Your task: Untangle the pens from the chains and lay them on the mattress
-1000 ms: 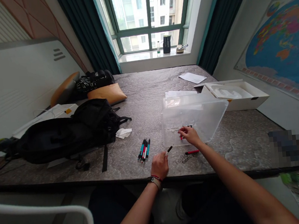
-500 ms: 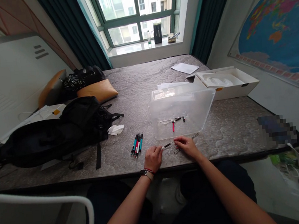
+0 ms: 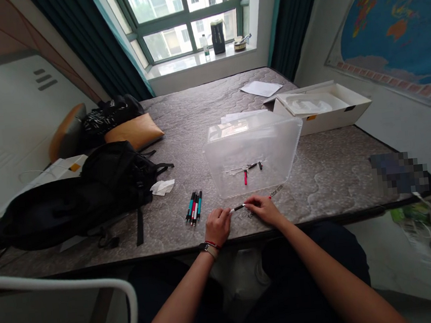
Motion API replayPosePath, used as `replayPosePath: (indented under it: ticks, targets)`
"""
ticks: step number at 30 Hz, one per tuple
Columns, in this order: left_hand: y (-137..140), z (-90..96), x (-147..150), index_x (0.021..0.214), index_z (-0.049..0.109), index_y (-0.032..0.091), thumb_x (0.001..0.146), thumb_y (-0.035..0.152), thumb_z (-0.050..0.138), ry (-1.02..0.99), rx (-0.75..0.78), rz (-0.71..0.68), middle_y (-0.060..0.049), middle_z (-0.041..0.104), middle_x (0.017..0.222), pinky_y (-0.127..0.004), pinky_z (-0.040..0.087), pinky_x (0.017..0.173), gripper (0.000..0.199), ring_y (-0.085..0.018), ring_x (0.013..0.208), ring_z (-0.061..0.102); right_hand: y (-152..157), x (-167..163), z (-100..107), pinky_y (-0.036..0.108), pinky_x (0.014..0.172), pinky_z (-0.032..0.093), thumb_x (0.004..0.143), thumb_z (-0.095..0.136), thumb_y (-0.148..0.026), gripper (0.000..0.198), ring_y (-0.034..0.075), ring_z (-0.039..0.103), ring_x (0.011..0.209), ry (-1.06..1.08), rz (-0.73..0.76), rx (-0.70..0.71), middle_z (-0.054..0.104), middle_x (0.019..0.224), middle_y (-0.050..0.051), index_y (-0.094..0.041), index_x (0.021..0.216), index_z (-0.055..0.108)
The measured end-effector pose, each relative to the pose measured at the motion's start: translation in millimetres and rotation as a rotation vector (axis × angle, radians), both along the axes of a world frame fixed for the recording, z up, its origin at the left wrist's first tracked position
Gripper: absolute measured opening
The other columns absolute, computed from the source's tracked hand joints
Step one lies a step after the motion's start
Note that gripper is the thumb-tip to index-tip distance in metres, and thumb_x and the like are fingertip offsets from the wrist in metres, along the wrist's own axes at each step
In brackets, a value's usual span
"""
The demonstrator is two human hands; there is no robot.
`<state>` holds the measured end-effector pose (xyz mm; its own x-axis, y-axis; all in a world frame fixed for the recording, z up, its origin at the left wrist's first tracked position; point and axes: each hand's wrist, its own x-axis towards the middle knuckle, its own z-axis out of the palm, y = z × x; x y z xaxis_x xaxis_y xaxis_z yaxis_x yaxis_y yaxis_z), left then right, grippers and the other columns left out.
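Here a pen [image 3: 238, 208] is pinched at both ends, left hand [image 3: 217, 226] closed on the white end, right hand [image 3: 264, 209] on the dark end, over the mattress [image 3: 317, 192] edge. Printed text beside the right hand is partly covered, unreadable. Just beyond, pen parts [image 3: 246, 169] are held in a clear tub [image 3: 252, 150]. More pens [image 3: 193, 207] lie left.
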<state>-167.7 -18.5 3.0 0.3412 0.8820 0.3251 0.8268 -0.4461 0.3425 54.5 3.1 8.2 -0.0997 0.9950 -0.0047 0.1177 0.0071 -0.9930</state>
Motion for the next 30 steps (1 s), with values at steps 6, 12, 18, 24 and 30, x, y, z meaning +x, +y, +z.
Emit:
replayPosePath:
  ticks: [6, 12, 18, 24, 30]
  targets:
    - [-0.5, 0.8, -0.5, 0.112, 0.062, 0.025, 0.098, 0.029, 0.045, -0.009, 0.004, -0.007, -0.005, 0.063, 0.091, -0.032, 0.044, 0.081, 0.022, -0.019, 0.088, 0.058, -4.4, -8.0, 4.4, 0.028, 0.069, 0.042, 0.083, 0.063, -0.044, 0.025, 0.017, 0.054, 0.065, -0.149, -0.065, 0.067, 0.064, 0.066, 0.000, -0.023, 0.070, 0.068]
    - [-0.5, 0.3, -0.9, 0.113, 0.061, 0.025, 0.098, 0.029, 0.045, 0.001, 0.001, -0.011, -0.006, 0.064, 0.092, -0.032, 0.044, 0.081, 0.023, -0.019, 0.090, 0.058, -5.9, -8.0, 7.2, 0.028, 0.069, 0.041, 0.084, 0.063, -0.040, 0.018, 0.018, 0.056, 0.069, -0.152, 0.002, 0.122, 0.066, 0.074, 0.000, -0.023, 0.086, 0.069]
    - [-0.2, -0.4, -1.6, 0.113, 0.061, 0.024, 0.098, 0.029, 0.043, -0.005, -0.009, -0.024, -0.005, 0.064, 0.092, -0.032, 0.042, 0.082, 0.023, -0.019, 0.091, 0.057, -6.3, -9.6, 4.2, 0.027, 0.064, 0.038, 0.091, 0.052, -0.041, 0.033, 0.016, 0.053, 0.060, -0.342, -0.004, 0.171, 0.061, 0.061, 0.000, -0.022, 0.067, 0.062]
    - [-0.2, 0.7, -2.1, 0.113, 0.061, 0.024, 0.098, 0.029, 0.044, -0.002, -0.013, -0.030, -0.005, 0.064, 0.092, -0.032, 0.042, 0.081, 0.023, -0.019, 0.090, 0.057, -7.0, -10.6, 2.4, 0.026, 0.065, 0.040, 0.091, 0.053, -0.041, 0.023, 0.016, 0.059, 0.066, -0.384, 0.053, 0.188, 0.065, 0.072, 0.001, -0.021, 0.085, 0.061]
    - [0.1, 1.4, -2.1, 0.113, 0.062, 0.024, 0.098, 0.029, 0.045, -0.007, 0.002, -0.035, -0.005, 0.064, 0.091, -0.031, 0.042, 0.080, 0.023, -0.019, 0.089, 0.056, -6.1, -13.3, 0.6, 0.026, 0.061, 0.034, 0.096, 0.043, -0.044, 0.039, 0.016, 0.054, 0.059, -0.543, 0.000, 0.194, 0.059, 0.060, 0.000, -0.021, 0.066, 0.052]
